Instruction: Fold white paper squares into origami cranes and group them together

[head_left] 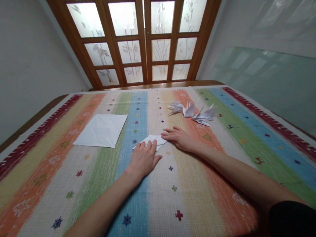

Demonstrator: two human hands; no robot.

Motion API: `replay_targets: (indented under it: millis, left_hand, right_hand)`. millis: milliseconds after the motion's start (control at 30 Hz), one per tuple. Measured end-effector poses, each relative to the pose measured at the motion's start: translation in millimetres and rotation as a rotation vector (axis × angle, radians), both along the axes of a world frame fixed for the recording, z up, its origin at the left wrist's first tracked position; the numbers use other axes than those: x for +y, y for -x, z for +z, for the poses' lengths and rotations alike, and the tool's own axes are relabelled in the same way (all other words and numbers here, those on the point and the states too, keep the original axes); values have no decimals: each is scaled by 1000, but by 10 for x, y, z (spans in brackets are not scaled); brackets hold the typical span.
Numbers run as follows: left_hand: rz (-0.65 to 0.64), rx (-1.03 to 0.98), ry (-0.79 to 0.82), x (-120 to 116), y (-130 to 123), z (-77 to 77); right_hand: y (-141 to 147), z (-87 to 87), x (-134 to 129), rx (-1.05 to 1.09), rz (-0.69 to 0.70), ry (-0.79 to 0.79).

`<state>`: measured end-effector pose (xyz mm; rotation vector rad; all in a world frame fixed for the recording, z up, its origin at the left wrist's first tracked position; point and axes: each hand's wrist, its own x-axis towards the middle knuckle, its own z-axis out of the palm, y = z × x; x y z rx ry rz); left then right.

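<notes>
Pressing lightly on a small folded paper (pixel 160 140) near the middle of the worktop (pixel 204 82), with the left hand (pixel 144 159) palm-down, thumb apart, and the right hand (pixel 180 138) reaching flat over its right end. Covered with a striped tablecloth (pixel 165 199), between a square white sheet (pixel 101 131) at left and folded paper figures (pixel 188 109) at right. Bounded beyond by wood-framed doors (pixel 145 42) with frosted, plant-patterned panes, between pale walls (pixel 16 46).

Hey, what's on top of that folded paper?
The left hand has fingers on the folded paper; the right hand has fingertips at its right end. The surface beneath those fingers is covered and can't be seen.
</notes>
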<state>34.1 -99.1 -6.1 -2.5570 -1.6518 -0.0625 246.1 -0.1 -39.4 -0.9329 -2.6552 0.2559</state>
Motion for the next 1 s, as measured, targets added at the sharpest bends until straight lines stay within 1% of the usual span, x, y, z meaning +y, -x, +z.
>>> replay_targets:
  millis: [133, 233, 333, 400, 467, 633, 733, 800, 867, 933, 1000]
  left_hand:
    - [24, 3, -8, 46, -26, -5]
    - [14, 19, -1, 105, -23, 4]
    - [-51, 32, 0, 179, -5, 6]
    - [-105, 41, 6, 216, 5, -1]
    - [-131, 50, 6, 230, 6, -10]
    - [-104, 43, -14, 203, 4, -37]
    - [-47, -16, -37, 212, 43, -61]
    - [1, -90, -40, 237, 88, -77]
    - [57, -227, -42, 275, 135, -88]
    - [143, -460, -46, 324, 173, -91]
    - [248, -775, 7, 377, 188, -93]
  right_hand:
    - [-83, -12, -8, 47, -55, -6]
    - [-101, -13, -25, 102, -100, -22]
    - [-93, -10, -39, 196, -145, -61]
    - [-86, -9, -42, 289, -190, -83]
    - [-83, -9, -40, 387, -240, -89]
    - [-89, -10, -36, 548, -331, -49]
    - [-84, -10, -41, 609, -378, -7]
    - [-77, -11, -39, 651, -411, 49]
    - [-71, -7, -28, 708, -439, 124]
    - [-64, 7, -15, 799, -442, 198]
    - [-42, 29, -17, 889, -396, 287]
